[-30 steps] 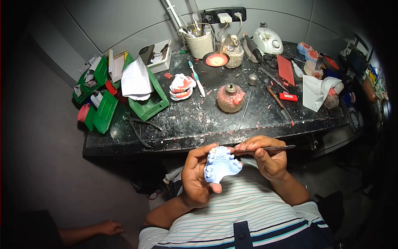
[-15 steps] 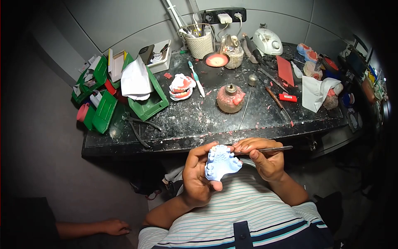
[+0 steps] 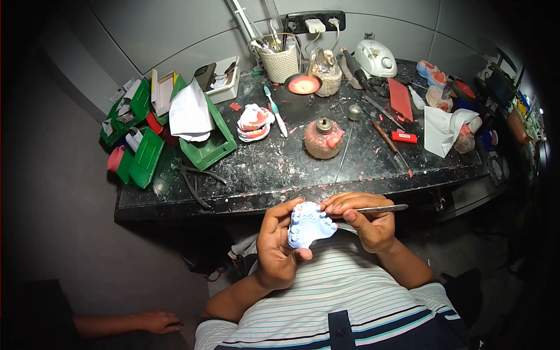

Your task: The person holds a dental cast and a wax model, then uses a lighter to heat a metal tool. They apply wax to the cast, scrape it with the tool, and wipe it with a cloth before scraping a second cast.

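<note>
A pale blue plaster dental model (image 3: 310, 226) with a row of teeth rests in my left hand (image 3: 275, 248), which is closed around its left side with the thumb under the lower edge. My right hand (image 3: 370, 221) pinches a thin metal dental spatula (image 3: 382, 208), its flat end sticking out to the right. The tool's working tip lies at the model's upper right teeth, partly hidden by my fingers. Both hands are held in front of the striped shirt, just below the bench's front edge.
On the black bench (image 3: 262, 169) stand a spirit burner (image 3: 322, 140), a red-and-white denture model (image 3: 255, 122), a toothbrush (image 3: 275, 111) and pliers (image 3: 195, 181). Green boxes (image 3: 210, 146) are at left. A wax knife (image 3: 391, 143) and red lighter (image 3: 403, 136) lie right. Another person's hand (image 3: 158, 321) shows lower left.
The dental model has tilted slightly and risen a little. My right hand and the spatula have shifted slightly left and up. The other person's hand has moved very slightly.
</note>
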`<state>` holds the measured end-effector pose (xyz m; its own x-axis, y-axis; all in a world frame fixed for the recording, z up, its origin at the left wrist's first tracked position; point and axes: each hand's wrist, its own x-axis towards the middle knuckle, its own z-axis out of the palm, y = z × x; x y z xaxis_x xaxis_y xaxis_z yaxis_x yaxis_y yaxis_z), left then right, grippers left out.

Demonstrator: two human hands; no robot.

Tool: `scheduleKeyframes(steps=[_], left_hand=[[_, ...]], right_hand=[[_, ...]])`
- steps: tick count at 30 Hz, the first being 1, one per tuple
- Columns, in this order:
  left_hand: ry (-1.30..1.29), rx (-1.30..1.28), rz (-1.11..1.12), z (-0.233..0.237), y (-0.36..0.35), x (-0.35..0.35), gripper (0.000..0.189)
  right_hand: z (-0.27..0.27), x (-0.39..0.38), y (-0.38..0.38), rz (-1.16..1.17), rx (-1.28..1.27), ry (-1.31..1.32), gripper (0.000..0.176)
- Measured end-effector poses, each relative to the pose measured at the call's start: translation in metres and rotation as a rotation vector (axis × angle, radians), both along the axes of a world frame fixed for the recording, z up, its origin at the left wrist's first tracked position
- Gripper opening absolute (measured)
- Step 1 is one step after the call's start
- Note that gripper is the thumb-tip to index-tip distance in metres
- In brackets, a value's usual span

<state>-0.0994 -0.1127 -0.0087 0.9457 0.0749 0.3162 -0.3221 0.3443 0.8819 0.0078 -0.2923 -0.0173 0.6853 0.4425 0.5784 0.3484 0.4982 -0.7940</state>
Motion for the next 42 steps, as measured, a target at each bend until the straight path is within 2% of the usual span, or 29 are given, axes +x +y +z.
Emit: scheduleKeyframes(steps=[6, 14, 23, 33, 42], left_hand=[[-0.012, -0.008, -0.05, 0.0008, 0.0013, 0.0015, 0.1], [-0.012, -0.009, -0.028, 0.0031, -0.0008, 0.0013, 0.1], [-0.035, -0.022, -0.036, 0.0028, -0.0002, 0.0017, 0.099], [-0.05, -0.015, -0.027, -0.0008, 0.0002, 0.0026, 0.098], [-0.01, -0.009, -0.056, -0.0003, 0.0031, 0.0018, 0.099]], right_hand=[[0.0029, -0.003, 0.0015, 0.028, 0.095, 0.096, 0.018], [0.0035, -0.0048, 0.0006, -0.124, 0.009, -0.069, 0.02], [0.0036, -0.0046, 0.0009, -0.087, 0.039, -0.044, 0.015], [0.0065, -0.0057, 0.0044, -0.128, 0.004, -0.088, 0.018], [0.0029, -0.0065, 0.0036, -0.103, 0.056, -0.015, 0.019]])
